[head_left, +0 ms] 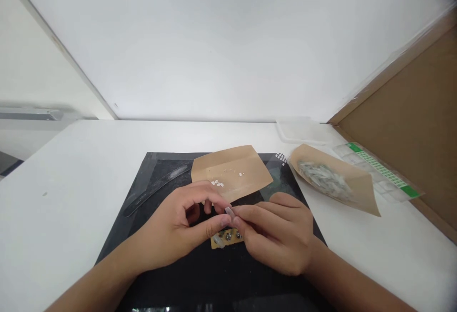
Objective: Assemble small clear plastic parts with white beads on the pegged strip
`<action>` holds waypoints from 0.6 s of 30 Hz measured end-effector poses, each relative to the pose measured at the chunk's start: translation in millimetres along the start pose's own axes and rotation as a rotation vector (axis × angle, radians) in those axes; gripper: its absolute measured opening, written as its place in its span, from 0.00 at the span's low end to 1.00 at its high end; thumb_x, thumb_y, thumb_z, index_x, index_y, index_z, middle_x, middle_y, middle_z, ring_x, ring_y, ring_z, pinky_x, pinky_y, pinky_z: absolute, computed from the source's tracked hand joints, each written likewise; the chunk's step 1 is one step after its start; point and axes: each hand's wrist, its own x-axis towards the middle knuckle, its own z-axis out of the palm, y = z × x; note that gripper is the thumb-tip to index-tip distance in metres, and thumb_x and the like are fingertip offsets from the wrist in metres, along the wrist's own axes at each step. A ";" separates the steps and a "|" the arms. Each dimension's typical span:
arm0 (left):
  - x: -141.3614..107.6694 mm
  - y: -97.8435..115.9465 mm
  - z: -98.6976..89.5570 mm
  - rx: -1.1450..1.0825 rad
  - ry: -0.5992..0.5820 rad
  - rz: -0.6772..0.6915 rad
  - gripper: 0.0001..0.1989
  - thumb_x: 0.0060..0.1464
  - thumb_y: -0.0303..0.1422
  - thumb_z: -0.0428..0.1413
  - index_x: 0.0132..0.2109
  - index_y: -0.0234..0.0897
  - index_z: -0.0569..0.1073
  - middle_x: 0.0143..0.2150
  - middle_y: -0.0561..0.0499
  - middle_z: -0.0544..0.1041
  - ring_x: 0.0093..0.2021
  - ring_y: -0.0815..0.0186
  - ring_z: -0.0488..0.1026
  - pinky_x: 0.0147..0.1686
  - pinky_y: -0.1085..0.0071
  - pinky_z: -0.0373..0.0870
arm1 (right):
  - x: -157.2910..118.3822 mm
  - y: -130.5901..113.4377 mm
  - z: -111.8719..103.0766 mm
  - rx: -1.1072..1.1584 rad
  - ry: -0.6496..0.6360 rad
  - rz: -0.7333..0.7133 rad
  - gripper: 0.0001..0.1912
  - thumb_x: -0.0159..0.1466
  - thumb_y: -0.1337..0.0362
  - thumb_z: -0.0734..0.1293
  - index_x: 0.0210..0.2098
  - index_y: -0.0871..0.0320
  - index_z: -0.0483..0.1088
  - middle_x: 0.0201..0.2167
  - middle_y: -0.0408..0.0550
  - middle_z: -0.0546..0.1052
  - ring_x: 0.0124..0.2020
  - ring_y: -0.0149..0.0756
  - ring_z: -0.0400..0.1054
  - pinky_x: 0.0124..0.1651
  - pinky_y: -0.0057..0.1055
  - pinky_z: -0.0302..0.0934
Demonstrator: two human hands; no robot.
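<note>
A small, pale, translucent piece that looks like a false nail tip (230, 213) is pinched between my two hands over the black mat (171, 278). The thumb and forefinger of my left hand (182, 221) close on its left side. From the right, the thumb and forefinger of my right hand (276, 231) grip its other end. Just below the fingertips lies a yellowish strip (214, 244) bearing shiny round metal studs (229, 236). Another clear nail tip (219, 241) rests at the strip's left end. My right hand partly hides the strip.
Behind my hands, brown paper (246, 164) carries small white bits (217, 183). A dark curved nail file (157, 190) lies left. At right, another brown paper (360, 193) holds many clear nail tips (324, 177), beside a green-labelled plastic case (383, 171). A clear lid (303, 131) stands behind.
</note>
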 end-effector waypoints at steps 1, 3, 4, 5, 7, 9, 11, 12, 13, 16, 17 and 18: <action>0.2 -1.3 0.4 -0.032 0.000 -0.003 0.07 0.63 0.39 0.65 0.43 0.42 0.83 0.38 0.51 0.77 0.36 0.68 0.72 0.35 0.73 0.70 | -1.1 -0.7 1.1 0.002 0.005 0.002 0.16 0.60 0.77 0.74 0.24 0.57 0.67 0.28 0.37 0.82 0.23 0.24 0.68 0.28 0.33 0.46; 0.5 -2.7 1.8 -0.106 -0.006 -0.029 0.07 0.62 0.38 0.66 0.42 0.40 0.84 0.36 0.51 0.76 0.35 0.68 0.72 0.34 0.74 0.69 | -3.1 -1.6 2.9 0.009 0.021 0.005 0.16 0.59 0.78 0.74 0.23 0.57 0.66 0.28 0.38 0.82 0.24 0.25 0.68 0.28 0.34 0.45; 0.6 -2.7 2.8 -0.138 -0.015 -0.050 0.07 0.61 0.38 0.67 0.41 0.39 0.84 0.36 0.51 0.76 0.34 0.69 0.72 0.32 0.74 0.68 | -3.8 -1.7 3.3 0.013 0.028 -0.001 0.16 0.58 0.78 0.74 0.23 0.57 0.66 0.27 0.38 0.82 0.24 0.25 0.68 0.28 0.34 0.45; 0.7 -2.2 3.8 -0.163 -0.022 -0.073 0.08 0.61 0.38 0.67 0.41 0.38 0.84 0.35 0.51 0.76 0.33 0.69 0.71 0.31 0.74 0.68 | -4.3 -1.3 3.3 0.015 0.025 -0.009 0.16 0.59 0.77 0.74 0.23 0.57 0.66 0.28 0.38 0.82 0.24 0.25 0.68 0.28 0.34 0.45; 0.8 -0.7 5.2 -0.187 -0.037 -0.114 0.09 0.60 0.39 0.67 0.40 0.37 0.84 0.34 0.51 0.75 0.32 0.70 0.71 0.30 0.74 0.67 | -4.7 0.3 2.5 0.015 -0.001 -0.038 0.14 0.60 0.75 0.74 0.24 0.57 0.68 0.29 0.39 0.83 0.24 0.25 0.68 0.27 0.34 0.45; 0.8 0.9 5.2 -0.178 -0.050 -0.139 0.10 0.60 0.40 0.66 0.40 0.37 0.84 0.34 0.51 0.75 0.31 0.69 0.70 0.30 0.73 0.66 | -4.8 2.4 1.0 0.023 -0.030 -0.054 0.12 0.62 0.74 0.73 0.26 0.57 0.71 0.31 0.40 0.84 0.24 0.25 0.68 0.27 0.34 0.45; 0.7 2.2 4.3 -0.153 -0.063 -0.150 0.11 0.61 0.40 0.66 0.40 0.37 0.84 0.33 0.50 0.76 0.31 0.69 0.71 0.30 0.73 0.66 | -5.1 4.0 -0.5 0.051 -0.045 -0.047 0.10 0.64 0.74 0.72 0.27 0.58 0.72 0.32 0.40 0.84 0.24 0.24 0.68 0.27 0.34 0.46; 0.6 2.6 3.6 -0.136 -0.071 -0.154 0.11 0.61 0.41 0.65 0.39 0.37 0.84 0.33 0.50 0.76 0.32 0.68 0.71 0.31 0.73 0.66 | -5.4 4.5 -1.2 0.068 -0.057 -0.036 0.10 0.65 0.74 0.72 0.28 0.59 0.73 0.32 0.40 0.84 0.23 0.24 0.68 0.27 0.34 0.46; 0.4 2.9 3.0 -0.117 -0.079 -0.160 0.11 0.62 0.41 0.65 0.39 0.37 0.84 0.33 0.50 0.76 0.32 0.68 0.71 0.31 0.72 0.66 | -5.9 4.9 -1.8 0.086 -0.075 -0.017 0.10 0.66 0.73 0.72 0.29 0.59 0.73 0.32 0.39 0.84 0.23 0.23 0.68 0.27 0.34 0.46; 0.0 3.7 1.7 -0.064 -0.104 -0.178 0.12 0.63 0.41 0.63 0.37 0.38 0.83 0.34 0.50 0.77 0.32 0.68 0.70 0.31 0.72 0.66 | -8.1 5.4 -2.4 0.146 -0.125 0.058 0.09 0.68 0.71 0.73 0.32 0.58 0.73 0.31 0.36 0.83 0.23 0.22 0.69 0.28 0.33 0.46; 0.0 3.9 1.5 -0.048 -0.110 -0.181 0.12 0.63 0.41 0.63 0.36 0.38 0.83 0.33 0.50 0.77 0.32 0.68 0.70 0.32 0.72 0.65 | -9.0 5.7 -2.1 0.165 -0.131 0.086 0.08 0.68 0.69 0.73 0.33 0.57 0.73 0.31 0.36 0.83 0.23 0.22 0.71 0.28 0.33 0.47; -0.1 4.1 1.2 -0.036 -0.114 -0.183 0.13 0.63 0.42 0.63 0.35 0.39 0.83 0.33 0.51 0.76 0.32 0.68 0.70 0.32 0.72 0.65 | -9.8 6.0 -1.6 0.181 -0.126 0.109 0.08 0.68 0.68 0.74 0.34 0.57 0.73 0.31 0.36 0.83 0.24 0.23 0.72 0.29 0.32 0.48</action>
